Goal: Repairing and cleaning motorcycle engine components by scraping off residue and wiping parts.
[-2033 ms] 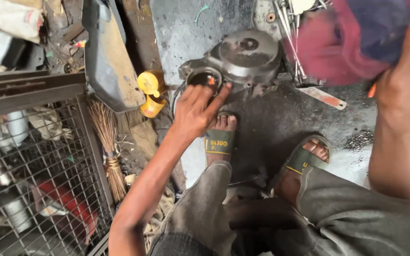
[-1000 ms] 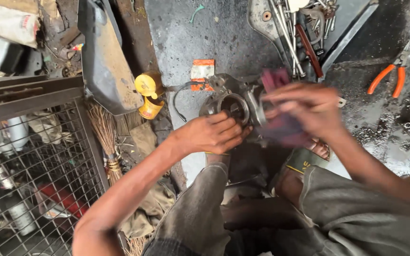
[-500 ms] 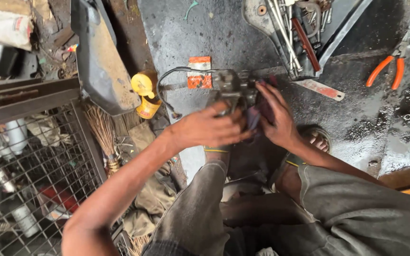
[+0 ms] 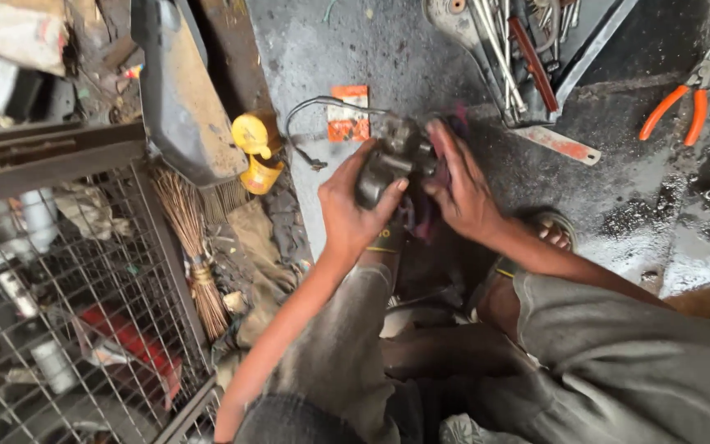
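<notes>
I hold a grey metal engine part up between both hands, above my knees. My left hand grips its left side with the fingers wrapped over the housing. My right hand presses a dark red rag against the part's right side. A thin black wire loops out from the part to the left. My sandalled foot shows on the oily floor below the right wrist.
A tray of metal tools lies at the top, orange-handled pliers to the right. An orange packet and a yellow oil can sit on the floor. A wire cage, broom and grey panel fill the left.
Two seconds ago the part lay on the floor under my left hand with the rag raised. Both hands have since closed on the part and turned it onto its side.
</notes>
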